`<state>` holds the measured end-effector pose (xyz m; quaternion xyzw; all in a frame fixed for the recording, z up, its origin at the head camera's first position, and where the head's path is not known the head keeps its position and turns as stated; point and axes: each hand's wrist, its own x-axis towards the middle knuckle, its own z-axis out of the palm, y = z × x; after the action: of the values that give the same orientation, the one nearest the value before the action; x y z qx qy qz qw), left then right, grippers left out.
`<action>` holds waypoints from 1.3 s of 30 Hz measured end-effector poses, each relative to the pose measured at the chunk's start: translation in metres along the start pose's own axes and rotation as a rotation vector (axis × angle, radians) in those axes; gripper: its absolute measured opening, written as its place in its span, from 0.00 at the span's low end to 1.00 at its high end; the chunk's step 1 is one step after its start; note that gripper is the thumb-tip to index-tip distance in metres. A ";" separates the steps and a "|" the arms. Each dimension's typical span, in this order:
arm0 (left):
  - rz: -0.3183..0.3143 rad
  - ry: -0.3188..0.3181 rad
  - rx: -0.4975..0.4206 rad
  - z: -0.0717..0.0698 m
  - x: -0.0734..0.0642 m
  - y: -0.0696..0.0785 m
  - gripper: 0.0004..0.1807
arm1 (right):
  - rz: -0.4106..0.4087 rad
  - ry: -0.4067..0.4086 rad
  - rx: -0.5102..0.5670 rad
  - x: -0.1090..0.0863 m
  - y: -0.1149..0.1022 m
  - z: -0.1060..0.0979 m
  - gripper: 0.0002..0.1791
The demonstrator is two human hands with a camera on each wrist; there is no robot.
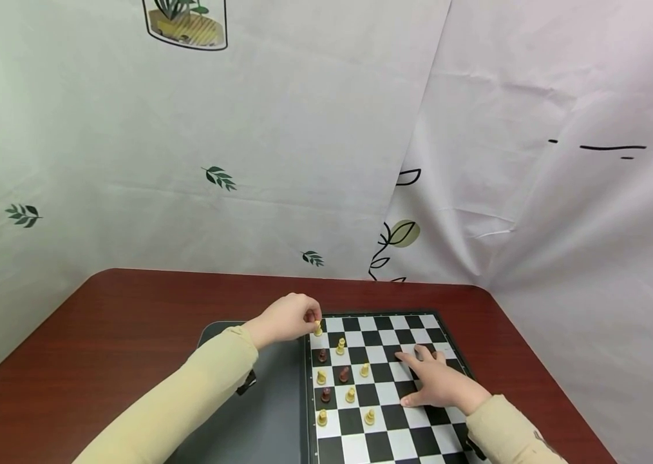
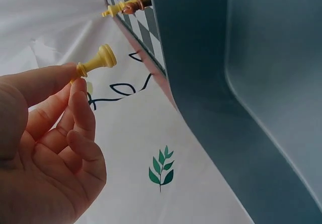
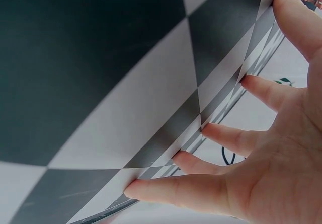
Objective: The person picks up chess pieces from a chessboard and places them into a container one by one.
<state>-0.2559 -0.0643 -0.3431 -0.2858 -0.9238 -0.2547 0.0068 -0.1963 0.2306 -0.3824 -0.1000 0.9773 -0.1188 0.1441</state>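
Note:
My left hand (image 1: 286, 317) pinches a yellow chess piece (image 2: 102, 58) by its top, between thumb and fingers, at the far left corner of the chessboard (image 1: 386, 392). In the left wrist view the piece's flared base points away from the fingertips. My right hand (image 1: 442, 381) rests on the right part of the board with fingers spread; in the right wrist view its fingertips (image 3: 132, 190) touch the squares. On the board's left side stand several yellow pieces, such as one yellow pawn (image 1: 369, 417), and three dark brown pieces, one brown piece (image 1: 344, 374) among them.
A grey tray-like panel (image 1: 263, 412) lies along the board's left edge, beneath my left forearm. The reddish-brown table (image 1: 100, 348) extends to both sides. Behind it hangs a pale cloth (image 1: 303, 129) with leaf prints.

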 end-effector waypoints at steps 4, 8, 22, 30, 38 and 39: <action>-0.008 0.011 0.004 -0.005 -0.003 -0.002 0.03 | -0.005 -0.001 0.001 0.000 0.000 0.000 0.47; -0.025 0.019 0.006 -0.009 -0.007 -0.005 0.03 | -0.010 0.000 0.010 -0.001 0.001 -0.001 0.47; -0.075 0.005 0.050 -0.008 -0.023 -0.023 0.06 | -0.015 0.005 0.015 -0.001 0.001 -0.001 0.47; -0.101 0.020 0.046 0.000 -0.028 -0.031 0.08 | -0.018 0.010 0.012 0.000 0.001 0.000 0.47; -0.103 0.015 0.045 0.013 -0.032 -0.040 0.09 | -0.003 0.003 0.007 0.001 0.001 0.002 0.47; -0.107 0.014 0.044 0.014 -0.032 -0.041 0.09 | -0.001 0.002 0.006 0.001 0.000 0.002 0.47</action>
<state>-0.2488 -0.1037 -0.3801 -0.2338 -0.9431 -0.2364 0.0060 -0.1962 0.2303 -0.3849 -0.0999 0.9770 -0.1221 0.1432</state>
